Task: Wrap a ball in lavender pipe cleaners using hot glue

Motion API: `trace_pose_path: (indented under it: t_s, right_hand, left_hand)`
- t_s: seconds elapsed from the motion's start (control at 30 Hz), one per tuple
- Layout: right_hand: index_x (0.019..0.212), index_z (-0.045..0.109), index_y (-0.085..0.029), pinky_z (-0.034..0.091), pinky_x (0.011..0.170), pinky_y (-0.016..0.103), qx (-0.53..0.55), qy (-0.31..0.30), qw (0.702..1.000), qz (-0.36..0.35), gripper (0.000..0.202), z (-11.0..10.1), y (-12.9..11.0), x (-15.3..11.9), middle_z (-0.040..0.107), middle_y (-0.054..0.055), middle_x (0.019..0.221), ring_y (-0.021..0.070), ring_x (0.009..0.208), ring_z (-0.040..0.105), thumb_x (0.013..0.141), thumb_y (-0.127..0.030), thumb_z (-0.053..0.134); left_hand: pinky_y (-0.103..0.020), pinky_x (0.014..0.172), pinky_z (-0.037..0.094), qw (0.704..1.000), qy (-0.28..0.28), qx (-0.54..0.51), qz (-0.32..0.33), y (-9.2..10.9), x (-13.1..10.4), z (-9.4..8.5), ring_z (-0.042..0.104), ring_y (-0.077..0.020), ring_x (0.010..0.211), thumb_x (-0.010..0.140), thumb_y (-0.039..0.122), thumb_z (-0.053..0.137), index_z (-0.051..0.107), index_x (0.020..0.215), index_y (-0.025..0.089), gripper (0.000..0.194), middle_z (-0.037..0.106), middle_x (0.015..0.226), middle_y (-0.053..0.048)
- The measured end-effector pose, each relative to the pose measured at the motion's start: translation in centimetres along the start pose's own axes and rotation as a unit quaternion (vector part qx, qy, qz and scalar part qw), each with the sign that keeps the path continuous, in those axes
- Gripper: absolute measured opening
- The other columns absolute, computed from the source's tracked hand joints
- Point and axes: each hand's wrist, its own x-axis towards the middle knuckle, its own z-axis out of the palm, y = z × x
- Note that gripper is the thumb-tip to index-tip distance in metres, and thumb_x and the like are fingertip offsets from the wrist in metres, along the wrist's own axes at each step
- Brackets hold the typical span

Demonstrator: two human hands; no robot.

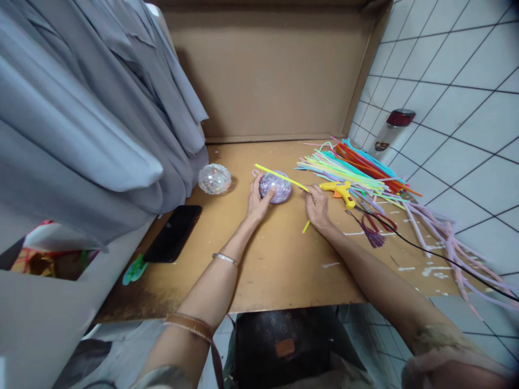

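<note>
My left hand (258, 200) is closed round the left side of a purple, glittery ball (279, 190), its thumb lying across the front. A small pale loop shows at the ball's upper left. Between the fingers of my right hand (317, 206) is a yellow pipe cleaner (284, 178). Its long end passes in front of the ball's top, and a short end sticks out below the hand; I cannot tell whether it touches the ball. Just right of that hand lies a yellow glue gun (341, 191) with a black cord.
A clear ball with coloured flecks (214, 179) and a black phone (173, 233) lie to the left. Many coloured pipe cleaners (348, 167), red-handled scissors (379, 222) and a purple tassel (373, 237) lie right. A red-lidded bottle (393, 129) stands by the tiled wall; grey cloth (101, 108) hangs left.
</note>
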Motion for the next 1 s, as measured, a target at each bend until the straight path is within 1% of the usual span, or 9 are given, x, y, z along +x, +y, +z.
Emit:
trace_pose_path:
  t_s: [0.13,0.27,0.37,0.5,0.63,0.77,1.0]
  right_hand:
    - [0.101,0.073,-0.018,0.051,0.078,0.04,0.002,-0.043,0.999,-0.01,0.036,0.4,-0.34,-0.45,0.067,0.009,0.087,0.0257,0.084,0.063,0.087,-0.019,0.04]
    - [0.105,0.073,-0.023,0.051,0.081,0.037,-0.001,-0.065,0.998,-0.016,0.039,0.79,-0.4,-0.88,0.067,0.006,0.088,0.0226,0.086,0.063,0.086,-0.015,0.04]
    - [0.107,0.072,-0.025,0.051,0.081,0.036,-0.01,-0.068,0.997,-0.017,0.039,0.89,-0.37,-1.04,0.067,0.006,0.09,0.0221,0.087,0.063,0.087,-0.016,0.04]
    - [0.106,0.072,-0.024,0.051,0.081,0.036,-0.007,-0.067,0.998,-0.015,0.037,0.86,-0.23,-0.98,0.067,0.006,0.089,0.0224,0.085,0.063,0.088,-0.018,0.041]
    - [0.106,0.072,-0.023,0.051,0.081,0.037,-0.003,-0.064,0.998,-0.013,0.037,0.85,-0.06,-0.89,0.067,0.006,0.088,0.0226,0.085,0.063,0.088,-0.018,0.041]
    - [0.105,0.072,-0.022,0.051,0.082,0.039,0.003,-0.073,0.997,-0.013,0.036,0.84,0.05,-0.88,0.067,0.008,0.09,0.0244,0.087,0.063,0.087,-0.018,0.041]
    - [0.106,0.072,-0.024,0.051,0.084,0.038,0.0,-0.078,0.997,-0.011,0.037,0.82,0.08,-0.83,0.068,0.007,0.092,0.0234,0.089,0.063,0.087,-0.018,0.042]
  left_hand:
    - [-0.05,0.121,0.033,1.0,-0.014,0.015,0.013,0.28,0.0,-0.04,0.046,-0.0316,0.142,0.083,0.072,0.059,0.049,0.141,0.026,0.075,0.048,0.15,-0.015]
    - [-0.051,0.124,0.029,0.998,-0.031,0.037,0.037,0.42,0.0,-0.13,0.039,-0.0319,0.147,0.083,0.073,0.059,0.049,0.141,0.026,0.075,0.046,0.152,-0.014]
    - [-0.052,0.125,0.027,0.997,-0.039,0.049,0.048,0.43,-0.06,-0.09,0.035,-0.0329,0.15,0.08,0.073,0.062,0.048,0.142,0.027,0.079,0.045,0.153,-0.014]
    - [-0.054,0.125,0.027,0.997,-0.038,0.053,0.051,0.29,-0.14,0.03,0.037,-0.0334,0.148,0.079,0.073,0.063,0.046,0.144,0.025,0.083,0.043,0.154,-0.016]
    - [-0.053,0.126,0.024,0.997,-0.035,0.044,0.059,0.16,-0.14,0.07,0.034,-0.0325,0.15,0.081,0.072,0.063,0.045,0.145,0.027,0.08,0.043,0.155,-0.014]
    - [-0.052,0.126,0.025,0.997,-0.034,0.039,0.056,0.14,-0.07,0.11,0.035,-0.0321,0.15,0.08,0.071,0.063,0.047,0.143,0.026,0.079,0.044,0.154,-0.014]
    - [-0.053,0.126,0.026,0.997,-0.031,0.04,0.06,0.14,0.02,0.12,0.036,-0.0318,0.149,0.082,0.071,0.062,0.048,0.142,0.025,0.077,0.047,0.152,-0.014]
